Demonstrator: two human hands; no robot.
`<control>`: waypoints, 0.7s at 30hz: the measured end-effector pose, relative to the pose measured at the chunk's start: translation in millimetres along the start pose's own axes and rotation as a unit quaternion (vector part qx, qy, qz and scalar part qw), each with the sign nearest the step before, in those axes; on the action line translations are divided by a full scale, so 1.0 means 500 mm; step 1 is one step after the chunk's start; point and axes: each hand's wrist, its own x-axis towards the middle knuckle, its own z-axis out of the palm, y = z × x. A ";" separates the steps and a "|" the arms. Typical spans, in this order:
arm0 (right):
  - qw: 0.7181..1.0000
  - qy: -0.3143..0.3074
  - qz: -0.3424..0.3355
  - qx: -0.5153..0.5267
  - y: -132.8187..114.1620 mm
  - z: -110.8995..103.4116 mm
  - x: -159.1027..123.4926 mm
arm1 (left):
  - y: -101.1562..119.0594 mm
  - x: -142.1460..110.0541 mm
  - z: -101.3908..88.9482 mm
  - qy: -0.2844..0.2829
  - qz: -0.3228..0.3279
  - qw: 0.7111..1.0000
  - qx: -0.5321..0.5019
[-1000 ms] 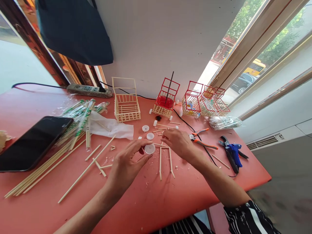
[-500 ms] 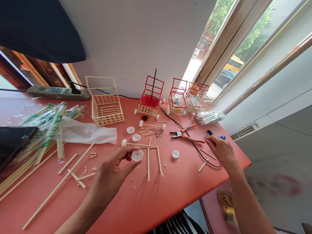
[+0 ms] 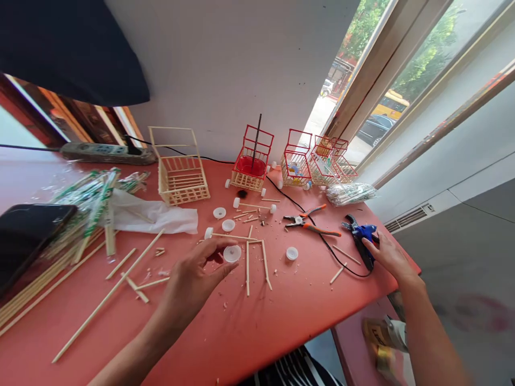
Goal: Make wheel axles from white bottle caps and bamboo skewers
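Note:
My left hand (image 3: pixel 191 276) pinches a white plastic bottle cap (image 3: pixel 232 253) between thumb and fingers above the table, its hollow side facing up. Just beyond it lies a thin stick (image 3: pixel 233 236) with a white cap on its left end. At the right, the spread fingers of my right hand (image 3: pixel 388 257) reach over the handle of a blue and black glue gun (image 3: pixel 363 233); whether they grip it I cannot tell. Pliers (image 3: pixel 306 221) with orange handles lie open to the left of the gun. Sticks joined into a frame (image 3: pixel 248 268) are on the table between my hands.
Stick-built carts stand along the wall: a plain one (image 3: pixel 183 179), a red one (image 3: pixel 251 166) and more at the right. Loose caps, cut sticks and a black cable (image 3: pixel 333 254) lie about. Bundled sticks (image 3: pixel 96 209) and a phone (image 3: pixel 36 230) are at the left.
My right hand has moved right and towards me, its fingers spreading over the glue gun, which now shows more fully. My left hand still holds the cap. The view has shifted slightly.

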 end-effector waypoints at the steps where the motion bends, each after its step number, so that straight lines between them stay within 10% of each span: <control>1: 1.000 -0.015 0.006 -0.005 0.000 -0.001 0.003 | 0.002 0.001 0.001 0.002 0.002 1.000 -0.001; 10: 0.995 -0.073 0.060 -0.040 -0.027 -0.014 0.012 | 0.011 0.007 -0.002 0.003 0.034 0.999 0.006; 21: 0.993 0.013 0.116 -0.002 -0.051 0.022 -0.008 | 0.008 0.008 -0.002 0.006 0.025 1.000 0.014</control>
